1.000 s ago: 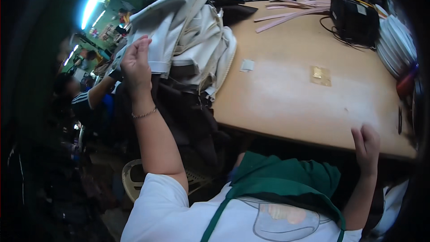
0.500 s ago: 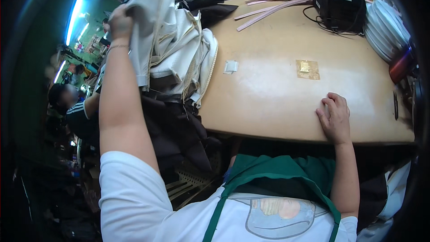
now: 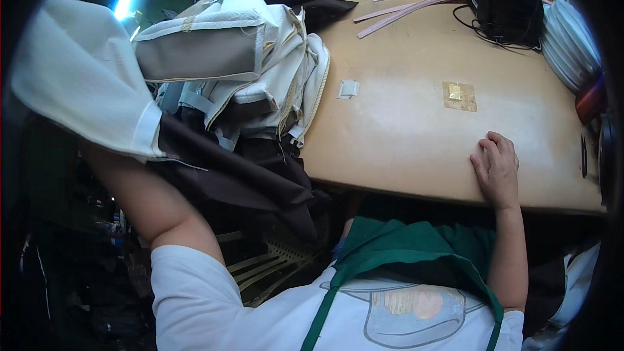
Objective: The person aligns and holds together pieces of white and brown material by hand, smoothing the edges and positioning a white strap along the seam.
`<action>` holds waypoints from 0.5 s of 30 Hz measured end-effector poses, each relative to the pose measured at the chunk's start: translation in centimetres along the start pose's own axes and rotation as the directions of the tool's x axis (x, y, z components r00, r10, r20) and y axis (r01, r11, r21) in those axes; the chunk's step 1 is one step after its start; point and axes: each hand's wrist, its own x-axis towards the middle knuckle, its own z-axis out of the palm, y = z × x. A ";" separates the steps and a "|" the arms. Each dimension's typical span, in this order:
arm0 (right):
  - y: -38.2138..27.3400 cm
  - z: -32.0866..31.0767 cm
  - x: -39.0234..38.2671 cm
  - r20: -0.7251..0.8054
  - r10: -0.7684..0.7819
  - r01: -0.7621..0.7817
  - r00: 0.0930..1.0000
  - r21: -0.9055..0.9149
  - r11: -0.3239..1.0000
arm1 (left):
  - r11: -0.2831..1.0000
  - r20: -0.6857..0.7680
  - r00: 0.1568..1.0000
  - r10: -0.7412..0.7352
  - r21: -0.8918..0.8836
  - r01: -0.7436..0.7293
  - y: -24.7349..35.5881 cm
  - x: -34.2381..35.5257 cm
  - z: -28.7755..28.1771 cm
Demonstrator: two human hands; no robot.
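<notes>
A large off-white fabric piece (image 3: 84,71) with a dark brown fabric part (image 3: 227,166) hangs at the left, spread over my left forearm (image 3: 146,188). My left hand is hidden behind that cloth, so its fingers do not show. To its right, a heap of off-white sewn fabric pieces (image 3: 276,71), one with a grey-brown panel (image 3: 201,52), lies at the table's left end. My right hand (image 3: 499,168) rests on the table near its front edge, open, fingers loosely bent and thumb apart, with nothing in it.
On the wooden table (image 3: 396,136) lie a small white packet (image 3: 348,89) and a gold square (image 3: 459,96). Pink strips (image 3: 416,10), a black corded device (image 3: 506,6) and stacked white rolls (image 3: 572,42) stand farther back. A slatted chair (image 3: 263,266) is below left.
My left arm has swung left and down, and the off-white piece gripped at the heap has come along, now covering the hand. My right hand stays resting on the table. The view has shifted slightly.
</notes>
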 end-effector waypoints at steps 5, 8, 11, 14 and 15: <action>-0.1 0.0 0.8 0.045 -0.071 0.068 0.996 0.067 0.995 | 1.000 0.004 1.000 0.019 0.014 -0.019 0.6 -0.2 0.1; -3.8 -0.5 4.2 0.081 -0.301 0.286 0.950 0.157 0.945 | 1.000 -0.014 1.000 0.013 -0.005 -0.013 0.1 -2.1 0.4; -14.3 -1.3 10.2 0.074 -0.593 0.573 0.802 0.186 0.798 | 1.000 -0.044 0.999 0.002 0.008 -0.002 -1.8 -4.4 -0.8; -24.6 -0.6 15.3 -0.030 -0.781 0.750 0.624 0.301 0.589 | 0.999 -0.071 0.997 -0.022 -0.026 0.020 -2.8 -6.9 -1.3; -28.3 -0.4 16.7 -0.029 -0.807 0.780 0.590 0.280 0.560 | 0.999 -0.080 0.997 -0.022 -0.026 0.020 -2.7 -7.2 -1.7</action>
